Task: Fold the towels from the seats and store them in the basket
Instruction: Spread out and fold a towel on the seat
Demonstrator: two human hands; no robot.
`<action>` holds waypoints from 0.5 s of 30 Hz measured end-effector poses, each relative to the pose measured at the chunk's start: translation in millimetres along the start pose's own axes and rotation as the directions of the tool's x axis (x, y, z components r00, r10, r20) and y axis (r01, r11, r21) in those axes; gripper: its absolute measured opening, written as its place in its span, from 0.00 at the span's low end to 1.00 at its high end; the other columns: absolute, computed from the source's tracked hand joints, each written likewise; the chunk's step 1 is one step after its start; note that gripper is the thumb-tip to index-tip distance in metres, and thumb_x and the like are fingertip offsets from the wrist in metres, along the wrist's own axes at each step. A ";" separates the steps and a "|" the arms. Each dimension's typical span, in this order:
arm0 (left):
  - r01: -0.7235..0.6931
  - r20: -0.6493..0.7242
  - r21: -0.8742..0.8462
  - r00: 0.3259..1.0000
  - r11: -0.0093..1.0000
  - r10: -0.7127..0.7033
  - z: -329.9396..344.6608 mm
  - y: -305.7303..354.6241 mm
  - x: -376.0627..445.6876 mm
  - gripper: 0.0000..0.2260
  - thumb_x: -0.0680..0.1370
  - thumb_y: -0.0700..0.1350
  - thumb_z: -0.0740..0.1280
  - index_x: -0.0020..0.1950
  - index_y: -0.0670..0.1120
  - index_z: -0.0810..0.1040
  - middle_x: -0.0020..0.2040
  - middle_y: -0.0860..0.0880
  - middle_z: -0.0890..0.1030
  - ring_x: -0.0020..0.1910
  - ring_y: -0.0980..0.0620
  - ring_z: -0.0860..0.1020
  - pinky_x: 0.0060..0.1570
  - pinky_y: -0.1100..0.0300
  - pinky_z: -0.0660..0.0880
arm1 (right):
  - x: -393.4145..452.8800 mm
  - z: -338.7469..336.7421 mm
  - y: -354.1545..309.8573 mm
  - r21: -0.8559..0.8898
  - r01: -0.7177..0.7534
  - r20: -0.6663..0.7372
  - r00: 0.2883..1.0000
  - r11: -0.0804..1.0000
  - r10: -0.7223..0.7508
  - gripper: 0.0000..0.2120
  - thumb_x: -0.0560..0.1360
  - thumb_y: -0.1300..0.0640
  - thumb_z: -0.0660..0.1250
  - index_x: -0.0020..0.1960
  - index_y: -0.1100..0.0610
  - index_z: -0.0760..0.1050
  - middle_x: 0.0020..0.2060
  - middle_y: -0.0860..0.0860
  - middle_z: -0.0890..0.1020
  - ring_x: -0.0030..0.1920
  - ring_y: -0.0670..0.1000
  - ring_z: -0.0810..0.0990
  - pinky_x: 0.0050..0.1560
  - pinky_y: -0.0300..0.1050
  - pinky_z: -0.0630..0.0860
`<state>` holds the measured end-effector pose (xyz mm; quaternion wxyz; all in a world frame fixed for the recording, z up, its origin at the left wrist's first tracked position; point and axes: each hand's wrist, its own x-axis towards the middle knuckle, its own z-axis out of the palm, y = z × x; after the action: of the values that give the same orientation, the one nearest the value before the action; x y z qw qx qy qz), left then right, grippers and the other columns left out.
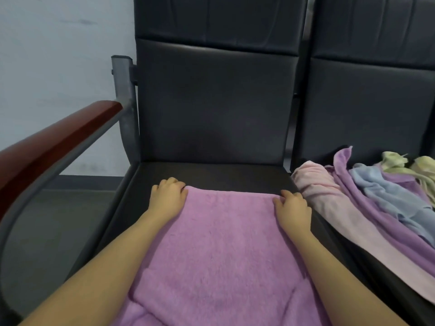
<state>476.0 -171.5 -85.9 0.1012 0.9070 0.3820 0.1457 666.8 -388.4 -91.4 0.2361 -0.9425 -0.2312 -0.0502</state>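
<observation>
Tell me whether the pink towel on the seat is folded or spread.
Partly folded: the pink towel has an upper layer over a lower one near its close edge. Left hand and right hand hold its far corners.

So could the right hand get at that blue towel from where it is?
Probably yes: the blue towel lies uncovered atop the pile on the next seat, nothing between it and the right hand, though that hand pinches the pink towel.

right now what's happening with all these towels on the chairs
A person is folding a pink towel spread on the left seat. The left hand and right hand each pinch a far corner of it, with a folded layer already showing near the bottom edge. On the next seat to the right lies an unfolded pile of light pink, purple, blue and pale yellow towels. No basket is in view.
</observation>
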 end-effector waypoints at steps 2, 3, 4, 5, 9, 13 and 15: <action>-0.034 -0.047 -0.067 0.998 0.997 0.031 1.2 -0.5 -3.6 0.12 0.82 0.47 0.58 0.60 0.49 0.78 0.59 0.50 0.77 0.56 0.51 0.72 0.60 0.55 0.63 | 1.1 -0.4 0.3 -0.036 -0.016 0.014 1.000 0.999 0.016 0.16 0.80 0.51 0.60 0.65 0.55 0.74 0.59 0.58 0.75 0.59 0.59 0.72 0.61 0.52 0.67; -0.059 -0.070 -0.108 0.996 0.992 0.052 0.9 -0.5 -5.4 0.10 0.81 0.47 0.60 0.57 0.49 0.79 0.56 0.52 0.77 0.54 0.52 0.72 0.59 0.56 0.62 | 0.8 -1.4 0.0 0.002 -0.024 0.002 1.000 1.000 0.024 0.13 0.80 0.52 0.62 0.61 0.55 0.77 0.58 0.57 0.75 0.59 0.58 0.72 0.60 0.52 0.66; -0.075 -0.083 -0.158 0.995 0.985 0.062 -1.2 0.3 -7.7 0.07 0.80 0.46 0.62 0.55 0.49 0.78 0.53 0.53 0.77 0.53 0.53 0.71 0.58 0.58 0.62 | 0.6 -1.7 0.1 0.063 -0.028 -0.023 0.999 0.998 0.029 0.09 0.79 0.54 0.63 0.56 0.54 0.78 0.56 0.56 0.75 0.57 0.57 0.72 0.59 0.51 0.65; -0.088 -0.096 -0.219 0.993 0.972 0.068 -3.4 0.9 -9.4 0.05 0.79 0.46 0.64 0.52 0.49 0.78 0.51 0.55 0.76 0.52 0.54 0.69 0.56 0.59 0.61 | 0.2 -1.5 0.9 0.130 -0.030 -0.050 0.998 0.991 0.036 0.04 0.78 0.55 0.65 0.50 0.53 0.78 0.53 0.54 0.76 0.56 0.56 0.72 0.58 0.50 0.64; -0.095 -0.114 -0.517 0.993 0.851 0.042 -23.5 9.6 -18.5 0.01 0.75 0.46 0.70 0.45 0.51 0.79 0.46 0.56 0.79 0.50 0.55 0.74 0.49 0.57 0.74 | -8.4 -6.8 1.4 0.335 -0.007 -0.080 0.996 0.942 0.035 0.04 0.77 0.61 0.64 0.45 0.53 0.74 0.42 0.49 0.79 0.50 0.53 0.76 0.53 0.44 0.57; -0.184 -0.174 -0.506 0.979 0.843 0.109 -47.1 19.8 -32.3 0.02 0.74 0.46 0.71 0.42 0.50 0.80 0.39 0.55 0.79 0.40 0.57 0.78 0.42 0.58 0.78 | -15.8 -14.9 5.5 0.154 -0.033 -0.020 0.999 0.987 0.037 0.09 0.78 0.58 0.65 0.57 0.55 0.78 0.51 0.52 0.81 0.51 0.52 0.74 0.54 0.46 0.60; -0.242 -0.243 -0.401 0.958 0.883 0.152 -54.4 20.5 -37.6 0.03 0.75 0.47 0.70 0.44 0.48 0.81 0.40 0.55 0.79 0.41 0.55 0.76 0.43 0.56 0.76 | -21.5 -20.7 4.2 0.212 -0.014 -0.019 1.000 0.977 0.018 0.08 0.79 0.58 0.64 0.54 0.55 0.80 0.49 0.51 0.81 0.46 0.49 0.71 0.52 0.45 0.58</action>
<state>445.9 -208.8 -35.9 0.2418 0.8771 0.2545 0.3277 649.9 -410.2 -79.3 0.3381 -0.9131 -0.2252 -0.0333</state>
